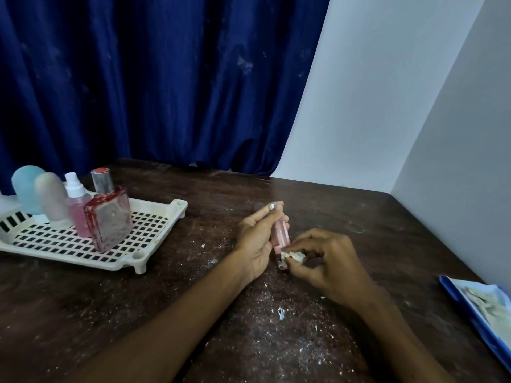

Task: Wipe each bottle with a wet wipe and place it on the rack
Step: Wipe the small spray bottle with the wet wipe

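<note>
My left hand (255, 239) grips a slim pink bottle (279, 234) with a silver tip, held tilted over the dark table. My right hand (327, 265) pinches a small crumpled wet wipe (293, 256) against the bottle's lower end. At the left stands a cream perforated rack (154, 217). It holds a red square bottle with a clear cap (109, 218), a pink spray bottle (77, 205), a frosted beige bottle (52, 197) and a frosted blue bottle (26, 186).
The dark wooden table (193, 313) is strewn with white crumbs and dust. A blue wet-wipe pack (481, 313) lies at the right edge. A blue curtain hangs behind the table, and a white wall borders the right side.
</note>
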